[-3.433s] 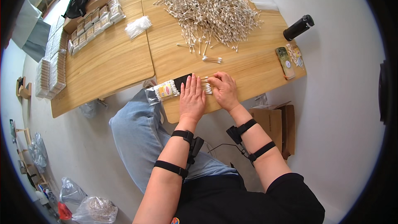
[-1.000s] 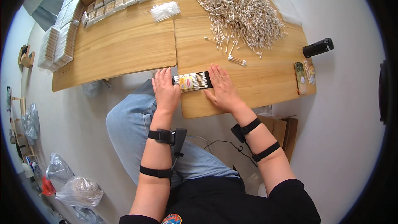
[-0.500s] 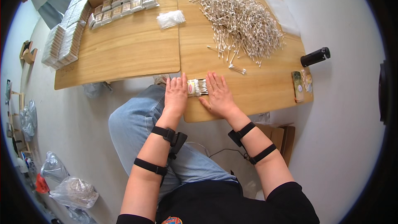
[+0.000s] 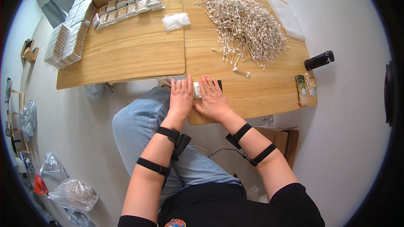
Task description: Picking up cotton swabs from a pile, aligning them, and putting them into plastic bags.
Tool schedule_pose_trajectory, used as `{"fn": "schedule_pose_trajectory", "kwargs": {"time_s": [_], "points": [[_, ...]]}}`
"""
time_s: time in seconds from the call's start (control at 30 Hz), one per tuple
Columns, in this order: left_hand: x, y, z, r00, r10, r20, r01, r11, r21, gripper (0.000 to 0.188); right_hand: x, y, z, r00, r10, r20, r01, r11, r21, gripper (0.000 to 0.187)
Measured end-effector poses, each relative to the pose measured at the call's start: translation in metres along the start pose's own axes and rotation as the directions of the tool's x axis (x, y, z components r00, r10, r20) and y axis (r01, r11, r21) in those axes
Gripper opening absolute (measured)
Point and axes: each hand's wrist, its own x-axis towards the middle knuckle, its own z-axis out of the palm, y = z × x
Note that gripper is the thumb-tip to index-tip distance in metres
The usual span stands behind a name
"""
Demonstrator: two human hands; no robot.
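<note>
My left hand (image 4: 181,99) lies flat at the table's near edge, fingers stretched forward and close together. Beside it, my right hand (image 4: 213,102) rests palm down with its fingers extended and its thumb toward the left hand. A small pack of cotton swabs (image 4: 197,90) shows in the narrow gap between the hands, both of which partly cover it. Past the right fingertips a flat black piece (image 4: 218,85) sticks out; most of it is hidden. A few loose cotton swabs (image 4: 241,72) lie together just ahead of the right hand.
A big heap of cotton swabs (image 4: 252,27) spreads over the right table. Stacked packs (image 4: 63,44), bagged packs (image 4: 122,12) and clear bags (image 4: 176,22) occupy the left table. A phone (image 4: 301,89) and a black cylinder (image 4: 319,60) sit at the right edge.
My right hand has slid left, closer to the left hand, over more of the pack. The pack's yellow label is now covered, and the black piece shows past the right fingers.
</note>
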Motion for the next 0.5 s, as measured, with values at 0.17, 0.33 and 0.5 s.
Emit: {"fn": "schedule_pose_trajectory", "kwargs": {"time_s": [0.17, 0.33, 0.5], "points": [[-0.001, -0.002, -0.002, 1.0, -0.015, 0.016, 0.015, 0.999, -0.036, 0.063, 0.005, -0.013, 0.001, 1.0, 0.022, -0.008, -0.022, 1.0, 0.023, 0.091], [-0.004, -0.006, -0.004, 1.0, 0.004, 0.002, -0.004, 1.0, -0.021, 0.063, 0.002, -0.008, 0.001, 0.999, 0.017, -0.052, -0.013, 0.997, 0.071, 0.087], [-0.006, -0.011, -0.009, 1.0, 0.001, -0.026, -0.002, 0.999, -0.04, 0.063, -0.006, -0.011, -0.001, 0.995, 0.04, -0.096, -0.032, 0.996, 0.083, 0.085]]}}
